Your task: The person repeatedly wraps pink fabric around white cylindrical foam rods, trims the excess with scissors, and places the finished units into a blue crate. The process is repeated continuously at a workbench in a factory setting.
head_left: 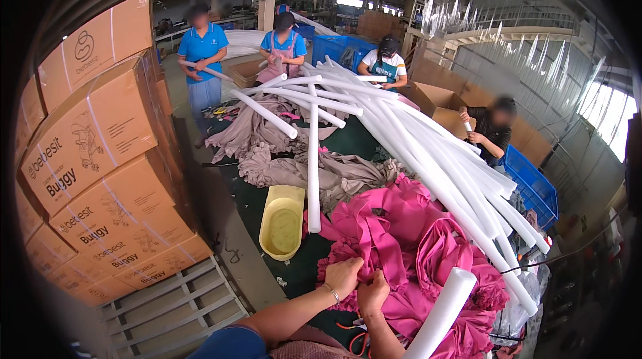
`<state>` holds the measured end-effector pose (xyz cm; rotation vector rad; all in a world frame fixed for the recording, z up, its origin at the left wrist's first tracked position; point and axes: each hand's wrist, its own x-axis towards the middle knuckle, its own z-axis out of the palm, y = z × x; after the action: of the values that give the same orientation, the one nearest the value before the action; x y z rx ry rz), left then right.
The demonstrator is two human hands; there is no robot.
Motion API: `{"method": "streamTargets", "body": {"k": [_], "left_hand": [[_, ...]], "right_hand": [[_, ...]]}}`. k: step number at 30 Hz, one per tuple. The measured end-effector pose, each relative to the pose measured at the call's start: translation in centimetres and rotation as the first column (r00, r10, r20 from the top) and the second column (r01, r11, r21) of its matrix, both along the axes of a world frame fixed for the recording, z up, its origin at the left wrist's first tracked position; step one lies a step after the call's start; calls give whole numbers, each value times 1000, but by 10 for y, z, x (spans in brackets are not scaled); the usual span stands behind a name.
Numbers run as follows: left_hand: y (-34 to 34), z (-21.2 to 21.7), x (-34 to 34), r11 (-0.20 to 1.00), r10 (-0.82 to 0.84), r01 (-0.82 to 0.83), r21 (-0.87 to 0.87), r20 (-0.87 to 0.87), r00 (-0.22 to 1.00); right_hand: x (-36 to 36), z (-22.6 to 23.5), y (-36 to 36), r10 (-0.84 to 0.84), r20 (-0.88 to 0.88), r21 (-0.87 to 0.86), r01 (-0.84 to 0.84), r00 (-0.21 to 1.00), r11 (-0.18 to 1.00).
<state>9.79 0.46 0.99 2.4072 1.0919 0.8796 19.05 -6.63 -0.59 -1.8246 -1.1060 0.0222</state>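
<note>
A heap of bright pink fabric pieces (428, 245) covers the near part of the table. My left hand (344, 277), with a bracelet at its wrist, is closed on the edge of one pink piece. Close beside it, my right hand (373, 292) pinches the same pink fabric, its fingers curled in. A thick white foam tube (445, 312) slants up from the lower edge, to the right of my right forearm. Orange-handled scissors (358, 340) seem to lie under my forearms, partly hidden.
A yellow plastic tub (282, 222) stands left of the pink heap. Long white foam tubes (428, 138) pile across the table, beyond them grey-beige fabric (261, 121). Stacked cartons (100, 158) rise at left above a slatted pallet (180, 309). Several co-workers stand around; blue crates (528, 182) are at right.
</note>
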Motion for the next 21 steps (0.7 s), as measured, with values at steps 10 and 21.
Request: {"method": "streamTargets", "body": {"k": [10,21], "left_hand": [[0,4,-1,977,-132,129,167,5,991],[-1,12,-8,964,-172,146,221,101,980]], "right_hand": [[4,-1,-4,38,-252,-5,-41,967,999],[19,11,1,92,-223,19,-90,971,996]]}}
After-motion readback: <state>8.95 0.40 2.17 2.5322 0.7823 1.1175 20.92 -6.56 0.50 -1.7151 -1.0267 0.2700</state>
